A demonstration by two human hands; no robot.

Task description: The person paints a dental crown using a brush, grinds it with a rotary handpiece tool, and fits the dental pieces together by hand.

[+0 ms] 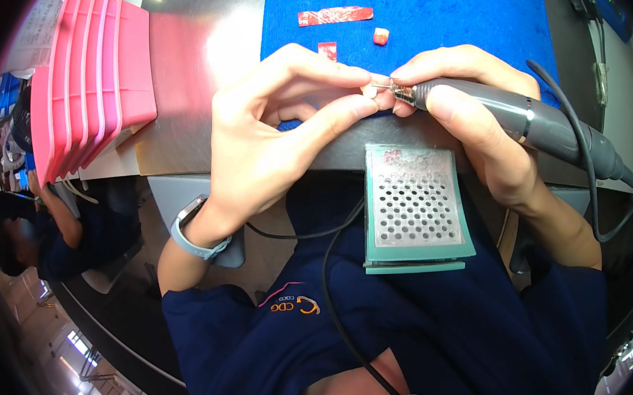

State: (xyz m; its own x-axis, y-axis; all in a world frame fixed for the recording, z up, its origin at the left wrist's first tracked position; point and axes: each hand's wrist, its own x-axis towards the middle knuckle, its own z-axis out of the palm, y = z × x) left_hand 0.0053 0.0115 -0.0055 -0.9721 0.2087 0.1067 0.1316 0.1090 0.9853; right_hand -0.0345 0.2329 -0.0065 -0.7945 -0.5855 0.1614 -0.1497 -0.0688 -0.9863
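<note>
My right hand (pixel 498 138) is wrapped round a grey handheld rotary tool (pixel 483 97), which lies nearly level with its tip toward the left. A thin metal shaft (pixel 382 87) sticks out of its nose. With thumb and forefinger my left hand (pixel 258 132) pinches a small pale piece (pixel 369 92) at the end of that shaft. The fingertips partly cover the piece, so its kind cannot be made out. Both hands meet above the near edge of a blue cloth (pixel 452 21).
Red strips (pixel 336 16) and a small red-wrapped piece (pixel 380 36) lie on the cloth. A green-edged perforated plate (pixel 420 214) sits at the metal table's front edge. Pink stacked bins (pixel 96 88) stand left. The tool's black cord (pixel 587 199) loops right. Another person (pixel 58 227) is at far left.
</note>
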